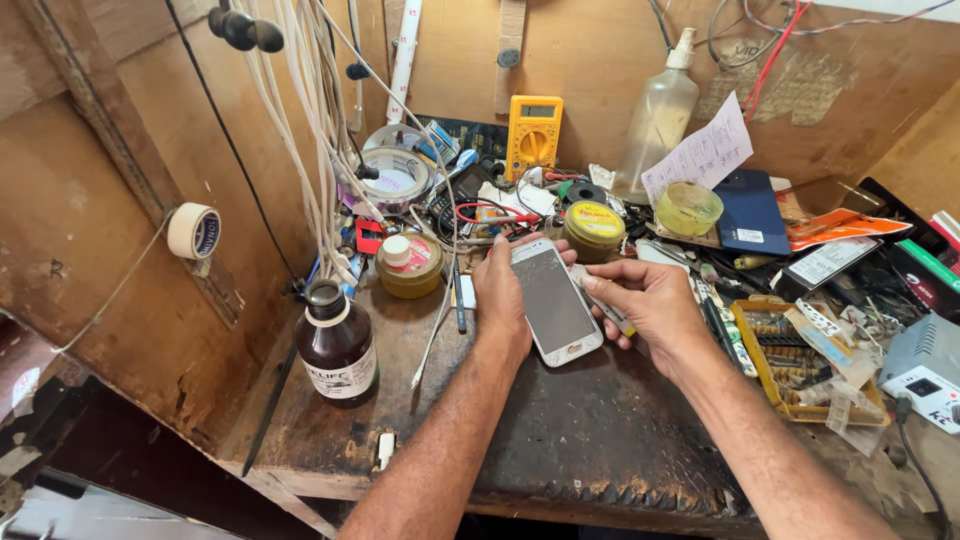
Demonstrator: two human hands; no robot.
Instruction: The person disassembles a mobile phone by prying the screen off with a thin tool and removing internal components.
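While left hand point(500, 290) fingers clasp the white phone point(553, 300) — right hand point(655, 305) fingers pinched on a slim tool point(600, 300).

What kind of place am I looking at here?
Probably a small phone or electronics repair bench: a yellow multimeter stands against the wooden wall, a tray of screwdriver bits lies alongside, and the left hand holds a white smartphone.

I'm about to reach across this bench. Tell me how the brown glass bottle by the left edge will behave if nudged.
The brown glass bottle stands upright and taller than wide, so a high push would probably tip it. It looks like glass, likely fragile, and it stands near the bench edge. Dark contents suggest it is fairly heavy; on its side, it could roll.
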